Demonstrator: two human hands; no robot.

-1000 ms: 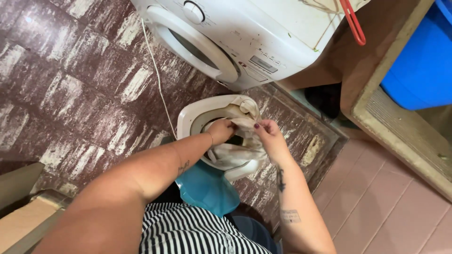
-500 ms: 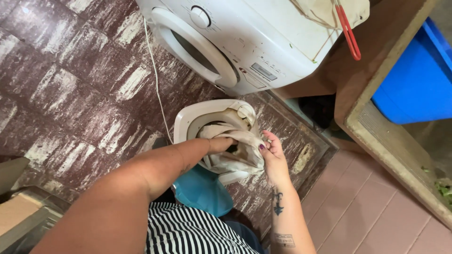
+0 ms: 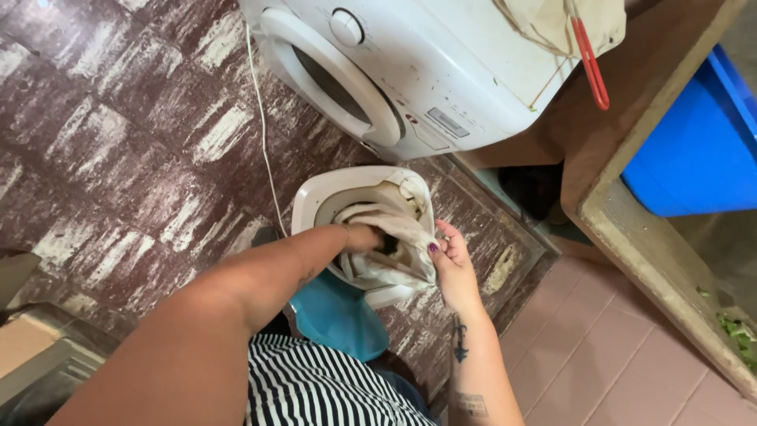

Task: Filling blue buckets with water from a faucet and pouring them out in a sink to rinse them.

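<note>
A small white top-loading tub (image 3: pixel 311 207) stands on the floor below me, with a teal base (image 3: pixel 339 315). A cream cloth (image 3: pixel 390 237) is draped in and over its opening. My left hand (image 3: pixel 364 237) reaches down into the tub, its fingers hidden among the cloth. Against the tub's right rim, my right hand (image 3: pixel 447 256) pinches the edge of the same cloth.
A white front-loading washing machine (image 3: pixel 441 71) stands just behind the tub, a white cord (image 3: pixel 264 134) running down beside it. A red-handled cloth bag (image 3: pixel 587 55) lies on top. A blue bin (image 3: pixel 698 150) sits behind a wooden ledge (image 3: pixel 631 229) at right. Pink tiles (image 3: pixel 599 355) cover the floor.
My left hand has gone deeper into the tub. My right hand has shifted slightly along the cloth at the rim. The view has moved a little.
</note>
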